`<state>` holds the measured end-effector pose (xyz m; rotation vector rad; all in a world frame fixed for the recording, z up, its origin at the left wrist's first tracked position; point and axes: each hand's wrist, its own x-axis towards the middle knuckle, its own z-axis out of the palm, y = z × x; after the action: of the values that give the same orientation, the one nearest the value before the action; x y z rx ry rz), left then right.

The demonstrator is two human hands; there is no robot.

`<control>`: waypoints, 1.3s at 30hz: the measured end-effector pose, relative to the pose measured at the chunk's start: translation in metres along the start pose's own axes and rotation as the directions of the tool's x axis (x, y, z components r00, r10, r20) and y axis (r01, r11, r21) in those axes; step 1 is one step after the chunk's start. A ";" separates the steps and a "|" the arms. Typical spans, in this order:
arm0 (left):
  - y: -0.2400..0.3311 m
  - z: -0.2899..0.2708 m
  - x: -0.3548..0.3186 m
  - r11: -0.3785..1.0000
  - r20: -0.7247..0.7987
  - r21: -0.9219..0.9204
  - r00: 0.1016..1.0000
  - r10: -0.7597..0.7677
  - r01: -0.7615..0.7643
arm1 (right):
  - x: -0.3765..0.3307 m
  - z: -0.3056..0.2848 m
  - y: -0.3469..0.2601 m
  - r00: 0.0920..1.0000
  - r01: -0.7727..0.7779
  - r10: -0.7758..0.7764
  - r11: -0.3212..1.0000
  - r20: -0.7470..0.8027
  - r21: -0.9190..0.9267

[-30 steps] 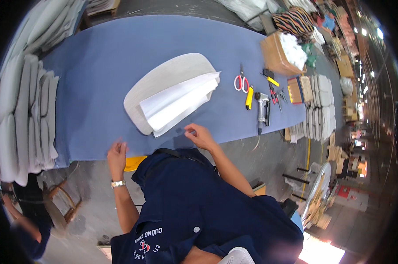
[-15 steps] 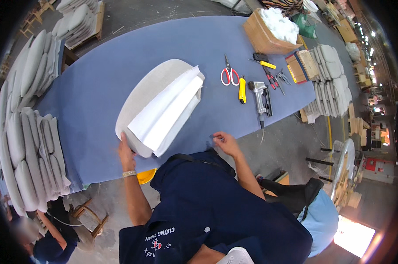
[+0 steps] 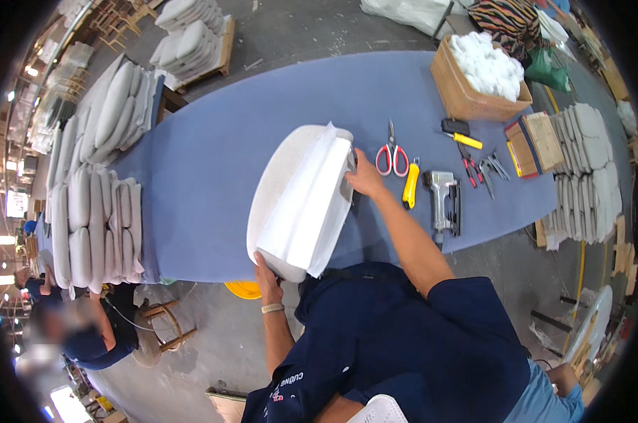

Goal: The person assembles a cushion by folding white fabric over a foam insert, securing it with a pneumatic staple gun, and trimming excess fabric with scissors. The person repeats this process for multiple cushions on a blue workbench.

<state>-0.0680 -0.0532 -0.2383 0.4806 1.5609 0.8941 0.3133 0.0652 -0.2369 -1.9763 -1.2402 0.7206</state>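
A grey padded cushion (image 3: 275, 176) lies on the blue-covered table (image 3: 199, 162), with loose white fabric (image 3: 305, 204) folded lengthwise over its right part. My left hand (image 3: 268, 280) grips the cushion's near end, fingers partly under the edge. Along the far right edge, my right hand (image 3: 363, 175) closes on the cushion's side; its fingertips are partly hidden. Just beyond that hand lie red-handled scissors (image 3: 392, 156) and a yellow utility knife (image 3: 411, 183). A metal staple gun (image 3: 443, 201) rests farther right.
Pliers (image 3: 468, 166) and a yellow-handled screwdriver (image 3: 467, 140) lie at the right. A cardboard box (image 3: 467, 88) of white stuffing stands behind them, near a smaller box (image 3: 537, 144). Stacked grey cushions (image 3: 97, 225) flank the table. Another person (image 3: 97, 331) works at lower left.
My right hand has moved from the table's near edge up to the cushion's right side and taken hold. The cushion is turned slightly more upright. My head view has shifted.
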 end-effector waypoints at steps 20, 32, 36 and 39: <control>-0.031 -0.143 -0.069 0.831 0.247 -0.010 0.807 -0.537 0.556 | -0.075 -0.112 -0.098 0.931 0.224 -0.282 0.943 0.233 0.248; 0.131 0.046 -0.071 0.252 0.451 0.750 0.751 0.482 -0.612 | -0.125 -0.134 -0.035 0.976 0.009 -0.063 0.968 0.208 0.252; 0.167 0.169 -0.109 0.127 0.775 0.460 0.467 0.425 -0.879 | -0.125 -0.131 -0.046 0.986 0.166 -0.166 0.971 -0.013 0.173; 0.142 0.224 -0.103 0.017 0.915 0.259 0.251 0.316 -0.966 | -0.126 -0.136 -0.057 0.978 0.206 -0.202 0.970 -0.044 0.126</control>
<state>0.1423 0.0197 -0.0610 2.3560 0.7943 0.4050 0.3355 -0.0672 -0.0973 -1.7190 -1.3212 0.6477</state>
